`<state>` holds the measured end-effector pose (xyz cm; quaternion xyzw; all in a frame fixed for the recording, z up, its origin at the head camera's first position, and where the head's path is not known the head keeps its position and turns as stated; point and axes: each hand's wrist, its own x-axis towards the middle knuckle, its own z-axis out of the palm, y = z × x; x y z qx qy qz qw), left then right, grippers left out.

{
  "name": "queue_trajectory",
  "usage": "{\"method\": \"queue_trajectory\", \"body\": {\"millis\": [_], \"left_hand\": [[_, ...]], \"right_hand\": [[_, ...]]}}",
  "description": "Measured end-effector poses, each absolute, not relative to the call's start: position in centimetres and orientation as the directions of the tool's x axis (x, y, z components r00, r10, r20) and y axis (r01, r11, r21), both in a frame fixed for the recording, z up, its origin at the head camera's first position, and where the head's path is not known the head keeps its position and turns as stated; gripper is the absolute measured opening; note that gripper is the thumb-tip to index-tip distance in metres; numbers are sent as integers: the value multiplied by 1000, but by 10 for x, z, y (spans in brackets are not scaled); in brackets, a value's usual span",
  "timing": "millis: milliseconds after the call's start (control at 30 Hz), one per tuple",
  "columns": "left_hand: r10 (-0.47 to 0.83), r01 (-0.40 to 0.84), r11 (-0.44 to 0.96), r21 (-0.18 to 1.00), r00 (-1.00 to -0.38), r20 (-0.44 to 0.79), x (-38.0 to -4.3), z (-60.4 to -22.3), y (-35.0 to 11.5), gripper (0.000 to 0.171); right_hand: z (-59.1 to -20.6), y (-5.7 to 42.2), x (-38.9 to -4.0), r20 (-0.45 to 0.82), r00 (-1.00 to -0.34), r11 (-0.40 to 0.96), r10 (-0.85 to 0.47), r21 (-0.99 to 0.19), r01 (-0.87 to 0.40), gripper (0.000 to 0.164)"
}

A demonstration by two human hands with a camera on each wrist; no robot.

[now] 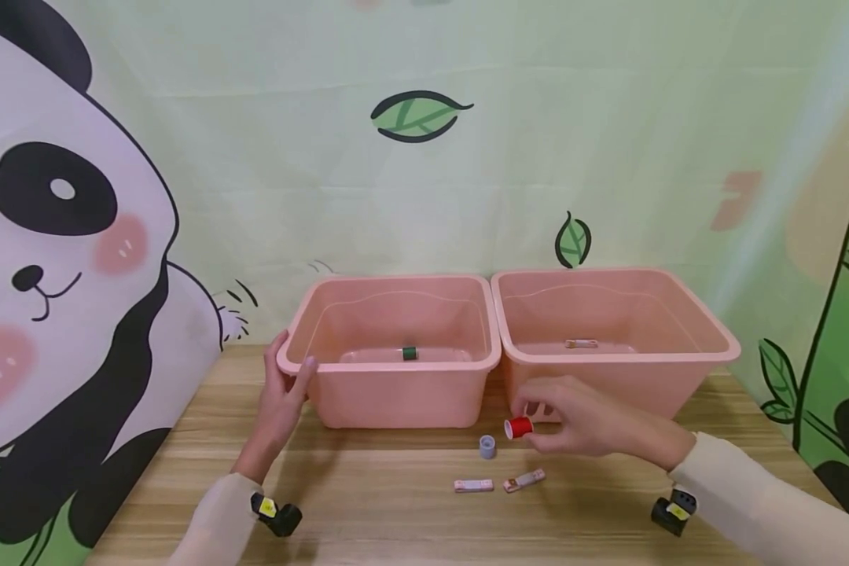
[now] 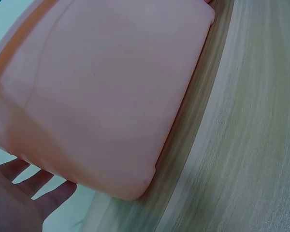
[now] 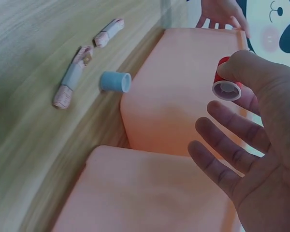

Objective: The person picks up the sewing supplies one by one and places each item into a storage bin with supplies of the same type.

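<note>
My right hand point(image 1: 576, 417) pinches a red thread spool point(image 1: 519, 428) between thumb and index finger, in front of the right pink basin point(image 1: 608, 358). The other fingers are spread apart in the right wrist view. With the thumb over the rim and the fingers along the outer side, my left hand point(image 1: 283, 405) holds the front left corner of the left pink basin point(image 1: 396, 397). A green spool point(image 1: 409, 354) lies inside that basin. On the table stands a light blue spool point(image 1: 487, 447), close to the red one. Two small folded strips with pale bands, one point(image 1: 473, 486) left of the other point(image 1: 524, 480), lie nearer me.
Inside the right basin is another small folded strip point(image 1: 582, 343). Both basins stand side by side at the back of the wooden table point(image 1: 396, 519), their rims nearly touching. A printed panda cloth point(image 1: 290, 157) hangs right behind them.
</note>
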<state>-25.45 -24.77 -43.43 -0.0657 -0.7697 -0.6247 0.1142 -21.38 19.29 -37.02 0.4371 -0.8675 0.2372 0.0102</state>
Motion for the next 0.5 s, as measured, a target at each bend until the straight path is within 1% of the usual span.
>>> {"method": "queue_trajectory", "body": {"millis": [167, 500], "left_hand": [[-51, 250, 213, 945, -963, 266, -256, -437, -249, 72], [-69, 285, 190, 939, -951, 303, -258, -439, -248, 71]], "right_hand": [[-358, 194, -214, 209, -620, 510, -757, -404, -759, 25], [-343, 193, -216, 235, -596, 499, -767, -365, -786, 24]]}}
